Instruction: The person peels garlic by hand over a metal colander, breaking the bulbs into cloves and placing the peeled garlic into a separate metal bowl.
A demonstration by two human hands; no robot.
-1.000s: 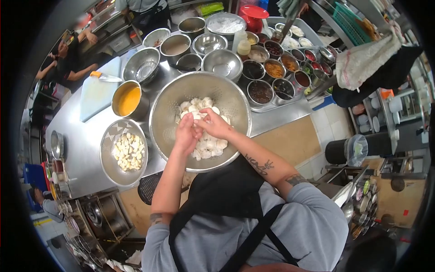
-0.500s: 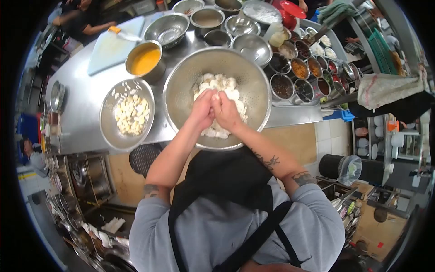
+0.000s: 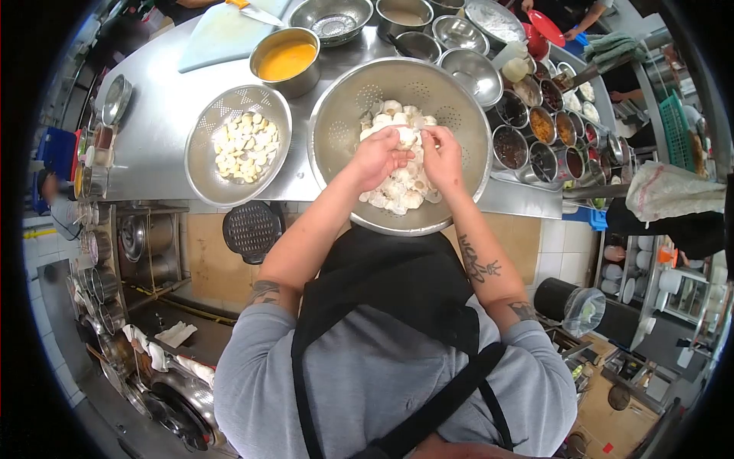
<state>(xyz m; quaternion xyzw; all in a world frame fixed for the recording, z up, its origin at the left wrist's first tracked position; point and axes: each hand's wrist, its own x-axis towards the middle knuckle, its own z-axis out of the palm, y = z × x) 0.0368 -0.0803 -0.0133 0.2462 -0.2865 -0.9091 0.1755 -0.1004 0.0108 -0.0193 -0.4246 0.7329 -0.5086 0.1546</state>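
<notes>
A large steel colander (image 3: 325, 126) at the counter's front edge holds white garlic bulbs (image 3: 397, 115), with loose cloves and papery skins. Inside its rim, my left hand (image 3: 378, 158) is over the garlic with its fingers curled in; what it holds is hidden. A short gap away, my right hand (image 3: 442, 157) has its thumb and fingers bent together at the garlic, and I cannot make out what lies in them. To the left, a smaller perforated colander (image 3: 200, 164) contains peeled garlic cloves (image 3: 246, 147).
Behind stand a pot of orange liquid (image 3: 287, 60), steel bowls (image 3: 470, 75) and a cutting board (image 3: 225, 38) with an orange-handled knife (image 3: 256, 11). Several ingredient tins (image 3: 510, 147) line the right. Another person's hand (image 3: 573, 33) is near a red lid (image 3: 546, 27).
My hands have come apart from being pressed together over the garlic. The view has shifted, so the counter and colanders appear higher and further right.
</notes>
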